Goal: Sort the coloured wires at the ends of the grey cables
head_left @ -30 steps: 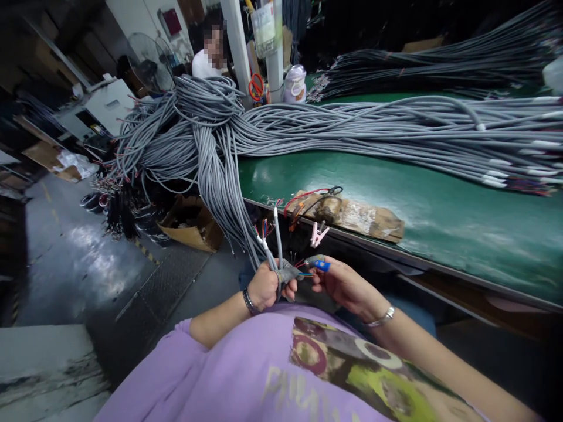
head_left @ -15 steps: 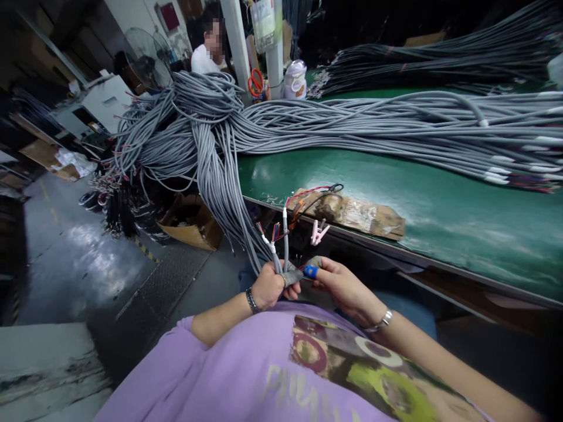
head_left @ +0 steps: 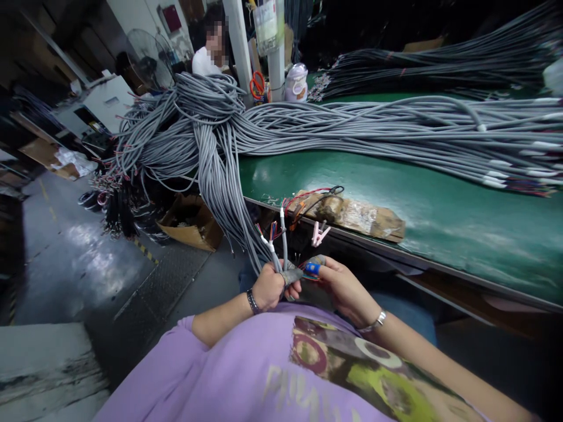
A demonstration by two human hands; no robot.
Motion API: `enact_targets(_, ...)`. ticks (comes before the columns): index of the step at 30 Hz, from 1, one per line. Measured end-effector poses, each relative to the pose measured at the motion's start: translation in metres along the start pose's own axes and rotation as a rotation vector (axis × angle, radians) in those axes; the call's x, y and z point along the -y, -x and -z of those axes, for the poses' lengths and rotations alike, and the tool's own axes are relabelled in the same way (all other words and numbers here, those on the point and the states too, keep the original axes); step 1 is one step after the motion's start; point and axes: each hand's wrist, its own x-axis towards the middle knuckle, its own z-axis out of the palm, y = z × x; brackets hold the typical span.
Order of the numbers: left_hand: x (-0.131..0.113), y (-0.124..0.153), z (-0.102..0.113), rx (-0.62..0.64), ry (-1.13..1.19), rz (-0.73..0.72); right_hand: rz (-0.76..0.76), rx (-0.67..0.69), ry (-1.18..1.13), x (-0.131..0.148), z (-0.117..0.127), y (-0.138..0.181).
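Note:
My left hand [head_left: 275,286] is closed around grey cables [head_left: 285,246] just in front of my body, its thumb wrapped in grey tape. Thin coloured wires [head_left: 273,231] fan out of the cable ends that stick up above it, some with white sleeves. To its right, my right hand [head_left: 336,278] pinches thin coloured wires [head_left: 310,277] that run out from the left hand's grip. Blue tape covers the right thumb and greyish tape a finger. Where exactly the fingertips meet the wires is partly hidden.
Long grey cables [head_left: 352,126] lie along the green table [head_left: 281,170] and hang over its near edge. A wooden board [head_left: 365,217] and a pink clip [head_left: 320,234] are at that edge. A cardboard box [head_left: 193,225] stands on the floor. Behind sits a person [head_left: 209,58].
My right hand has moved slightly right, away from the left, and more of the thin wires shows between them. The left hand keeps its grip on the cables.

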Motion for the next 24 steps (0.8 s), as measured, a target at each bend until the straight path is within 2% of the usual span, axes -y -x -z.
enact_targets(4,-0.002,0.001,0.002,-0.045,0.025,-0.011,-0.024,-0.113,-0.208,0.005,0.016,-0.009)
enact_targets(9,-0.008,0.001,0.004,0.003,0.058,-0.006,-0.099,-0.067,-0.255,0.014,0.03,-0.017)
enact_targets(12,-0.018,0.0,-0.002,0.093,0.066,-0.001,-0.122,-0.009,-0.229,0.022,0.027,-0.025)
enact_targets(17,-0.034,-0.009,-0.012,0.18,0.08,0.03,-0.011,0.149,-0.108,0.038,0.017,-0.039)
enact_targets(24,-0.035,-0.022,-0.017,0.205,0.092,0.063,-0.023,0.134,-0.179,0.04,0.006,-0.043)
